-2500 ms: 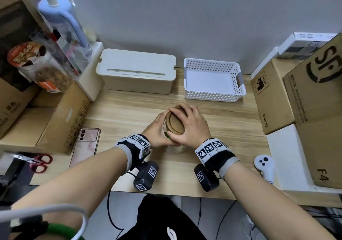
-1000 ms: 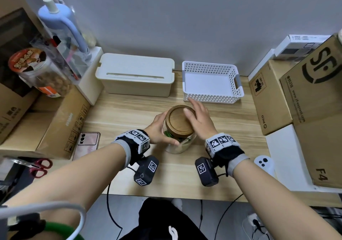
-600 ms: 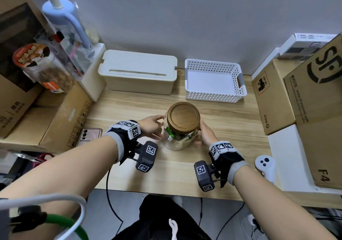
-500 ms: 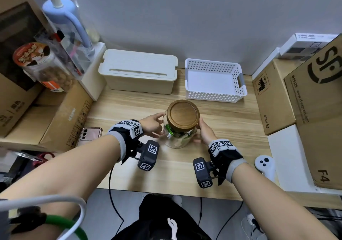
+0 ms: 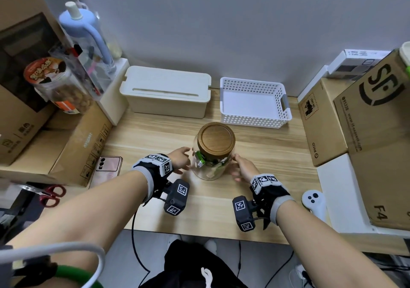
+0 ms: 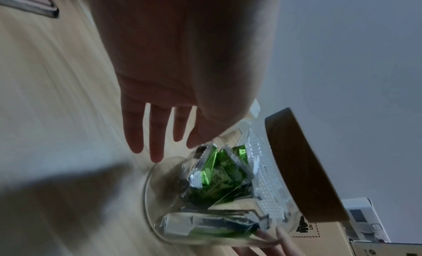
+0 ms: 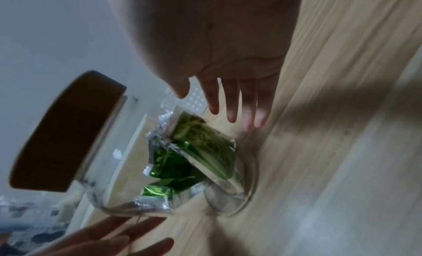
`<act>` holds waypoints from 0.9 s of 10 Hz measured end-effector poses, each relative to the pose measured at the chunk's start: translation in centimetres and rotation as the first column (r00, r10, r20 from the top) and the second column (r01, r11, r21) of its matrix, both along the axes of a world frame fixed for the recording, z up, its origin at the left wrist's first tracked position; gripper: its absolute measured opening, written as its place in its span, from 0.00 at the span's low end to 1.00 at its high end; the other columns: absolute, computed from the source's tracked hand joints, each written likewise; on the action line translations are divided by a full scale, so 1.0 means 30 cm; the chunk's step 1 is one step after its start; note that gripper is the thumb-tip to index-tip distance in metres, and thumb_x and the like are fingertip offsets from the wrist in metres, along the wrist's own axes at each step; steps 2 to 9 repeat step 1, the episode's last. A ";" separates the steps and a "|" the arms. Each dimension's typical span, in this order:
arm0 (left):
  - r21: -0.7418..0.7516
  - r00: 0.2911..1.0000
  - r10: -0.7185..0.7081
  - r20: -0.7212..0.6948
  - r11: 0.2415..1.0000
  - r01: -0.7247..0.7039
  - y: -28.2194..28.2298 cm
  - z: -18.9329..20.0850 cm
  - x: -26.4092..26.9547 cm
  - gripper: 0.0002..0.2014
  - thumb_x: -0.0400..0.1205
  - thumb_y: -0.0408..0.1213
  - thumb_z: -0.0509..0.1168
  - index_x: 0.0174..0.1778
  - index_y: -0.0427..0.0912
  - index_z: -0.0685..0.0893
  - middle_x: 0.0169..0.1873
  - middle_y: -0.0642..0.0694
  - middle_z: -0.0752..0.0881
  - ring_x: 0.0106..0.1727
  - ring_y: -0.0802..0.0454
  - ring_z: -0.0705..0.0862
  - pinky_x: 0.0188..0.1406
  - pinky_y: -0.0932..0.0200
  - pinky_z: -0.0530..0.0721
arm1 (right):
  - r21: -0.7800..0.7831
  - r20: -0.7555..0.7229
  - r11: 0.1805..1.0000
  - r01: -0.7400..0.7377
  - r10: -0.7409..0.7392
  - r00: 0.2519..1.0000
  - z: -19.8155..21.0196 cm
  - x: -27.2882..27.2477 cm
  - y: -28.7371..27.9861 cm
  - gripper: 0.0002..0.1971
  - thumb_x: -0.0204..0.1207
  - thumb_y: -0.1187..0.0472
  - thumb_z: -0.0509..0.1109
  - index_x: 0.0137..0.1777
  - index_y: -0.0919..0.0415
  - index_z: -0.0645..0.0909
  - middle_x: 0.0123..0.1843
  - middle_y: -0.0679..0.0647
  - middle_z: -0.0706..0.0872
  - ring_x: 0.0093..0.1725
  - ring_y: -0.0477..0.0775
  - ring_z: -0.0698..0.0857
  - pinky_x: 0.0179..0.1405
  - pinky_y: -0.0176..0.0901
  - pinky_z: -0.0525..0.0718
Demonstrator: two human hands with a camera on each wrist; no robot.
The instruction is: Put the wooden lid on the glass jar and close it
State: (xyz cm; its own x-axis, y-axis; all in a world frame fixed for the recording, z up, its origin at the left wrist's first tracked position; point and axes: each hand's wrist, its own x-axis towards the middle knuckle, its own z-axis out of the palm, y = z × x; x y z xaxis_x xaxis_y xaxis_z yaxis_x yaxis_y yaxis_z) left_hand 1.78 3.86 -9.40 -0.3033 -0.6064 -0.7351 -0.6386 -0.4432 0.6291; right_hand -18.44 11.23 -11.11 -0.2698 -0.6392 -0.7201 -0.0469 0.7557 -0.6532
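The glass jar point(image 5: 209, 167) stands upright on the wooden desk point(image 5: 277, 154) with green foil packets inside. The round wooden lid point(image 5: 216, 140) sits flat on its mouth. My left hand point(image 5: 180, 160) is at the jar's left side and my right hand point(image 5: 241, 167) at its right side. In the left wrist view the left hand point(image 6: 160, 133) has straight, spread fingers beside the jar point(image 6: 205, 187), below the lid point(image 6: 303, 169). The right wrist view shows the right hand point(image 7: 228, 97) equally straight beside the jar point(image 7: 182, 160) and lid point(image 7: 63, 133). Neither hand grips anything; whether the fingertips touch the glass is unclear.
Behind the jar are a white perforated basket point(image 5: 255, 101) and a lidded white box point(image 5: 166, 92). Cardboard boxes point(image 5: 321, 121) line the right; a white controller point(image 5: 314, 201) lies nearby. A phone point(image 5: 106, 170), scissors point(image 5: 51, 194) and more boxes are on the left.
My right hand came off the top of the lid and dropped to the jar's right side. The left hand let go of the jar and opened. The lid stays on.
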 end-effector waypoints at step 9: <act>-0.017 0.999 0.021 0.047 1.000 -0.020 -0.007 0.015 0.019 0.29 0.83 0.24 0.51 0.82 0.43 0.60 0.76 0.36 0.73 0.53 0.44 0.82 0.36 0.59 0.79 | -0.049 -0.052 0.999 0.010 -0.013 0.999 0.001 -0.026 0.005 0.22 0.84 0.52 0.53 0.73 0.63 0.72 0.73 0.63 0.77 0.50 0.57 0.79 0.33 0.39 0.76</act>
